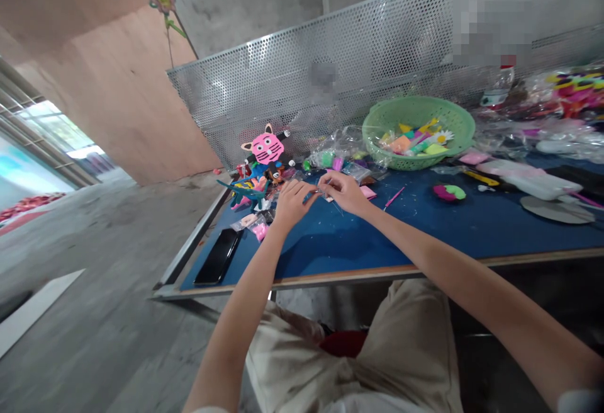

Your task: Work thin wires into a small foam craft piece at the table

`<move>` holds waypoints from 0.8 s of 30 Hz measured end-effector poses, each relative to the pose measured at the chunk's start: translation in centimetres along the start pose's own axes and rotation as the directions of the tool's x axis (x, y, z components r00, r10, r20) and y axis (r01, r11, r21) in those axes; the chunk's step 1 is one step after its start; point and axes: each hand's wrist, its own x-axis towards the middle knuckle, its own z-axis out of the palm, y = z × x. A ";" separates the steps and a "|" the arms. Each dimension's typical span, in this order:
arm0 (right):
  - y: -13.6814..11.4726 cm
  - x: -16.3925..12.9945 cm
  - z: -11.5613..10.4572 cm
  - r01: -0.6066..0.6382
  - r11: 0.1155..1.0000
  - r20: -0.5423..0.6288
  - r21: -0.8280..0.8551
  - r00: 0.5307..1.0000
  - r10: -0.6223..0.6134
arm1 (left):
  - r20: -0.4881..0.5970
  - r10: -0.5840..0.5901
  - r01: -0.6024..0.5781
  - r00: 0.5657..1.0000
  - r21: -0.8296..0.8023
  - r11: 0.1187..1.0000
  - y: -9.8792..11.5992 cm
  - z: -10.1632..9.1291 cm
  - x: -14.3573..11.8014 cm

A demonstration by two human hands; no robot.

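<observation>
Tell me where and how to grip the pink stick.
Pinch the pink stick around mid-length, probably from above and picture right. It is thin and lies slanted on the table, offering two long sides to pinch; the right hand is off to its left.

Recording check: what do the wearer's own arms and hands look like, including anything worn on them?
The left hand and right hand are ungloved, and both forearms are bare. No watch or bracelet shows. A pale sleeve edge appears near the frame's bottom right corner.
</observation>
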 end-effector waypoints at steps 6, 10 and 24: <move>0.5 0.2 -0.9 0.017 1.000 0.085 -0.020 0.996 -0.015 | -0.018 0.010 -0.012 1.000 -0.106 0.994 -0.6 0.2 -0.2; 0.4 0.2 -1.0 0.036 0.997 0.096 -0.071 0.995 -0.029 | 0.005 -0.062 0.062 0.998 -0.133 0.989 -0.6 0.4 -0.4; 0.6 0.2 -1.2 0.079 0.986 0.113 -0.147 0.992 -0.063 | 0.000 -0.003 0.003 1.000 -0.074 0.997 -0.5 0.6 -0.4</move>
